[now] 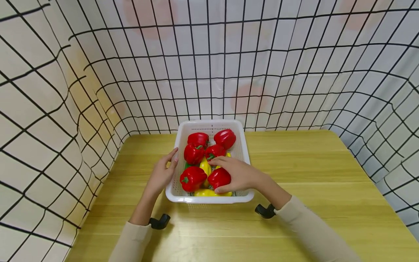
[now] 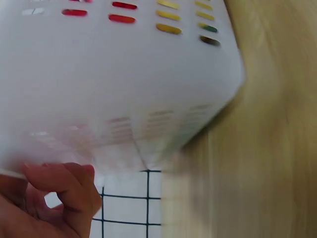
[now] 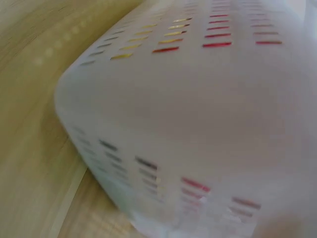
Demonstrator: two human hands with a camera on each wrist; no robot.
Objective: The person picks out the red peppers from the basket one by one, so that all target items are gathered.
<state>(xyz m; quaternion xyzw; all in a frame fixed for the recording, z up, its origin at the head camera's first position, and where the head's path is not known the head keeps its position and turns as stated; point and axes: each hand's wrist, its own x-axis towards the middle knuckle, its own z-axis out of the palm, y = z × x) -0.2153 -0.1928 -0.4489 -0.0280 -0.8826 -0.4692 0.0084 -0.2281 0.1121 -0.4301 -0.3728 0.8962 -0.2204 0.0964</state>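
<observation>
A white plastic basket point(image 1: 209, 199) with slotted walls holds several red bell peppers, among them one at the near left point(image 1: 193, 179). My right hand point(image 1: 240, 174) reaches over the basket's right side. Its thumb and fingers spread around a red bell pepper point(image 1: 220, 178) at the near right. At the left rim, my left hand point(image 1: 162, 173) grips the basket's edge, its curled fingers point(image 2: 64, 186) showing by the rim in the left wrist view. The right wrist view shows mostly the basket's outer wall point(image 3: 163, 99), blurred, with the right hand largely out of sight.
Yellow pieces point(image 1: 209, 193) lie under and between the peppers, with a bit of green at the left. The basket stands on a wood-grain table point(image 1: 291, 218) near its back edge. A white curtain with a black grid point(image 1: 262, 65) surrounds the table's back and sides.
</observation>
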